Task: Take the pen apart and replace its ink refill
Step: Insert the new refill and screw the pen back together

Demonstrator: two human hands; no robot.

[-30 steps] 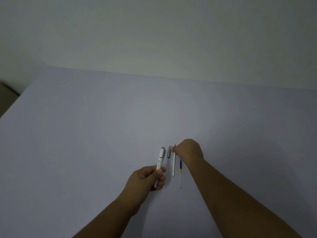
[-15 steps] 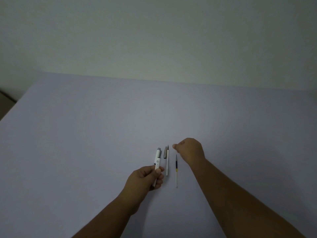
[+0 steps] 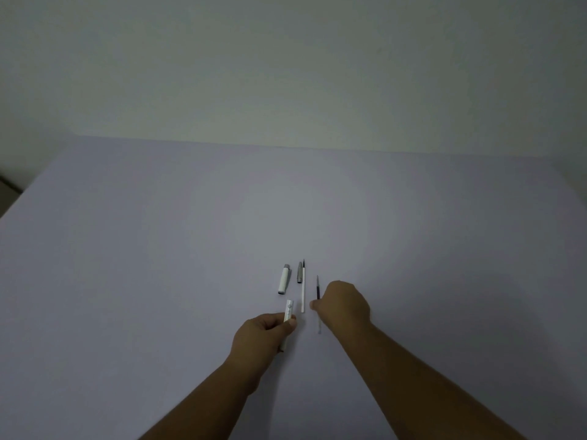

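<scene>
Looking down from the head view, a pale lilac counter (image 3: 158, 249) fills the lower frame, with a plain wall behind it. The left hand (image 3: 263, 336) is closed around a white pen barrel (image 3: 288, 315), whose open end points toward 12 o'clock. At 12 o'clock from that barrel, apart from it, a white cap with a grey end (image 3: 284, 278) lies on the counter. Just at 3 o'clock of the cap lie a small grey tip piece (image 3: 300, 272) and, touching or nearly touching it, a white refill (image 3: 303, 285). The right hand (image 3: 343, 304) is curled, fingertips pinched at a dark refill (image 3: 317, 289) that lies at 3 o'clock of the white one; whether it actually grips it, I cannot tell.
</scene>
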